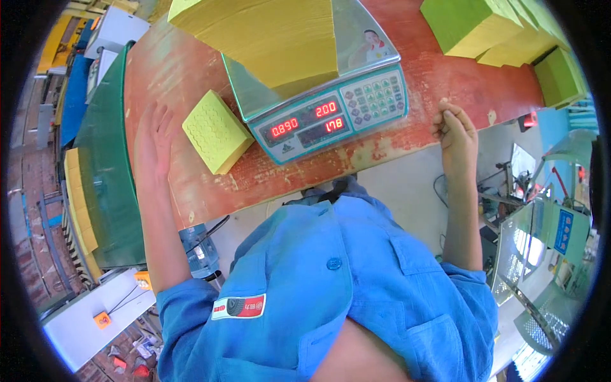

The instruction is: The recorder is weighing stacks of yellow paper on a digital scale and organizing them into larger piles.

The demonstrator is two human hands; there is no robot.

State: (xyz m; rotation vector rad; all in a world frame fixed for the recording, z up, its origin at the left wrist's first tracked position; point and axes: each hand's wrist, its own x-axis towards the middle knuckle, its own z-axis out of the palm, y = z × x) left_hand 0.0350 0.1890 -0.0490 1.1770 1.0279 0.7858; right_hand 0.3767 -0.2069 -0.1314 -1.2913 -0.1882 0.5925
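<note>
Yellow block lying on worn red table, between scale and left hand, which is extending open, fingers straight. Right hand hanging near table edge, loosely closed. Larger yellow block resting on scale.

A red bench, showing pale, worn patches, is carrying a teal-edged digital scale. Just left of the scale, a yellow block is sitting — a bumpy pattern showing on its face. Right of the scale — well apart from it — several yellow-green blocks are standing close together.
</note>
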